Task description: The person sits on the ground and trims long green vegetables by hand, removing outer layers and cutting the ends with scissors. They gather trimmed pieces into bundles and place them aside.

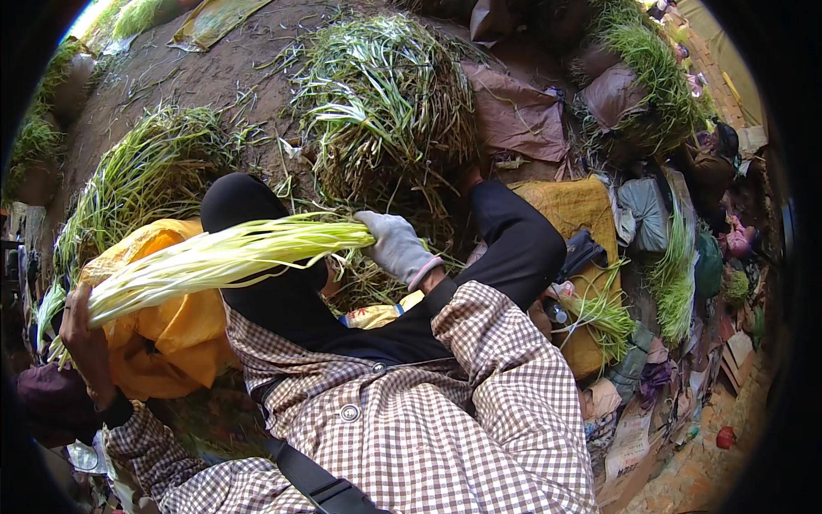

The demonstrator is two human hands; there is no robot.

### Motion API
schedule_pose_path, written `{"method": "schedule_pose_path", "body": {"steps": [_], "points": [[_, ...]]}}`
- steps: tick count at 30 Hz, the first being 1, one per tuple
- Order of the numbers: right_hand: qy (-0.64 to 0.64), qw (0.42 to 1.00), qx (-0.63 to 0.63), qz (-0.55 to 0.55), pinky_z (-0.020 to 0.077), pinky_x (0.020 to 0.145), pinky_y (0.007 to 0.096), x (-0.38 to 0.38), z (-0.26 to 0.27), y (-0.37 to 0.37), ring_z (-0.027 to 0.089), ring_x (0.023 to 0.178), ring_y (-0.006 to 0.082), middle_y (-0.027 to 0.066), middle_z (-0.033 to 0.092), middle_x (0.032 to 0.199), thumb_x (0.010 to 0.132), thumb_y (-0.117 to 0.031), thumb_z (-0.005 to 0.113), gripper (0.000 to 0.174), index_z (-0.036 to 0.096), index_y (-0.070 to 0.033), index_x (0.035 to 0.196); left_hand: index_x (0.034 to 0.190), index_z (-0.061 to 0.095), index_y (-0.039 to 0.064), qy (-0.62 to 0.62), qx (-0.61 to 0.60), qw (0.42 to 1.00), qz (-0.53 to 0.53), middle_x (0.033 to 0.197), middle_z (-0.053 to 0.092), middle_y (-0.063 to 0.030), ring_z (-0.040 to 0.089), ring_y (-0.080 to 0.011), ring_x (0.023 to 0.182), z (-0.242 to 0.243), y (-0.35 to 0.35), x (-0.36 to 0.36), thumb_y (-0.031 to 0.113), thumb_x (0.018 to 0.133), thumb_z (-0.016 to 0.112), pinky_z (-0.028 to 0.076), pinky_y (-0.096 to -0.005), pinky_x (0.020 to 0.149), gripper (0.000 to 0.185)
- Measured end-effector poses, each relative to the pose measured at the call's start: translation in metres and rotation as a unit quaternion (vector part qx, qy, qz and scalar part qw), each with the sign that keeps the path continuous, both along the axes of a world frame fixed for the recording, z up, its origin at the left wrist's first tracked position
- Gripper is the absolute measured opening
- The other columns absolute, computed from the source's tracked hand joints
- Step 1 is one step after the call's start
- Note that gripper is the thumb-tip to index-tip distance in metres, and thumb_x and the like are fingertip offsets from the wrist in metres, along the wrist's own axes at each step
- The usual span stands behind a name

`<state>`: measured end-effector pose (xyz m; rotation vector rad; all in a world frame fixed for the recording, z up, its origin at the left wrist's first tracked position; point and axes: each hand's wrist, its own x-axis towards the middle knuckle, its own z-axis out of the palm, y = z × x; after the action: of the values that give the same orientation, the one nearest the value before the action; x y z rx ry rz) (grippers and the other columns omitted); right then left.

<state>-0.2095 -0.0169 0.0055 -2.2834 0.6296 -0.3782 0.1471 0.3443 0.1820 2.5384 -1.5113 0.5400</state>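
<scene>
A long bundle of pale yellow-green leafy stalks (225, 254) lies across my lap, held at both ends. My left hand (83, 334), bare, grips its white end at the far left, beside an orange woven sack (167, 327). My right hand (395, 244), in a grey glove, is closed round the greener end, above my bent knee. Just beyond my legs stands a large heap of green stalks with brown, withered parts (392, 109). Another heap of green stalks (141, 167) lies at the left, behind the orange sack. The fingertips of both hands are partly hidden.
A yellow-orange sack (578, 212) lies right of my knee, with a small bunch of green stalks (600, 321) on it. A reddish plastic sheet (517, 112) lies on the soil beyond. Tied bags and more green bundles (671, 270) crowd the right. Another person (713, 160) sits at far right.
</scene>
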Motion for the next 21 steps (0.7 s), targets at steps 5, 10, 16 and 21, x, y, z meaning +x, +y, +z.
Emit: {"method": "schedule_pose_path", "body": {"steps": [5, 10, 16, 21], "points": [[-0.003, 0.992, 0.128, -0.005, 0.0507, 0.071, 0.0388, 0.005, -0.009, 0.006, 0.064, 0.082, 0.0327, 0.0165, 0.064, 0.085, 0.083, -0.01, 0.065, 0.02, 0.058, -0.005, 0.1, 0.119, 0.057, 0.005, -0.038, 0.011, 0.999, 0.025, 0.116, 0.062, -0.0159, 0.06, -0.0341, 0.106, -0.006, 0.023, 0.026, -0.008, 0.081, 0.052, 0.048, -0.0399, 0.089, 0.04], [0.292, 0.956, -0.024, -0.002, 0.0514, 0.062, 0.0425, 0.054, -0.061, 0.04, 0.066, 0.074, 0.029, 0.012, 0.067, 0.081, 0.086, -0.025, 0.054, 0.018, 0.065, -0.012, 0.092, 0.123, 0.055, 0.004, 0.001, 0.053, 0.999, 0.004, 0.12, 0.061, -0.0155, 0.059, -0.0325, 0.109, -0.013, 0.016, 0.018, -0.005, 0.08, 0.055, 0.047, -0.0398, 0.092, 0.044], [0.328, 0.931, 0.083, -0.139, 0.0504, 0.071, 0.0454, 0.005, -0.119, -0.002, 0.065, 0.087, 0.0321, 0.0145, 0.067, 0.096, 0.085, -0.027, 0.053, 0.03, 0.066, -0.009, 0.106, 0.124, 0.055, 0.003, 0.037, 0.044, 0.998, -0.023, 0.118, 0.062, -0.014, 0.06, -0.0295, 0.105, -0.042, -0.006, 0.022, -0.005, 0.08, 0.056, 0.047, -0.0381, 0.089, 0.044], [0.22, 0.946, -0.035, -0.237, 0.0442, 0.086, 0.0439, 0.026, -0.01, -0.023, 0.049, 0.117, 0.0302, 0.0114, 0.053, 0.126, 0.079, -0.027, 0.067, 0.051, 0.052, -0.01, 0.124, 0.123, 0.055, 0.003, 0.041, 0.008, 0.998, -0.048, 0.117, 0.062, -0.0136, 0.06, -0.0286, 0.103, -0.058, -0.05, 0.034, -0.004, 0.08, 0.055, 0.047, -0.0376, 0.088, 0.044]]}}
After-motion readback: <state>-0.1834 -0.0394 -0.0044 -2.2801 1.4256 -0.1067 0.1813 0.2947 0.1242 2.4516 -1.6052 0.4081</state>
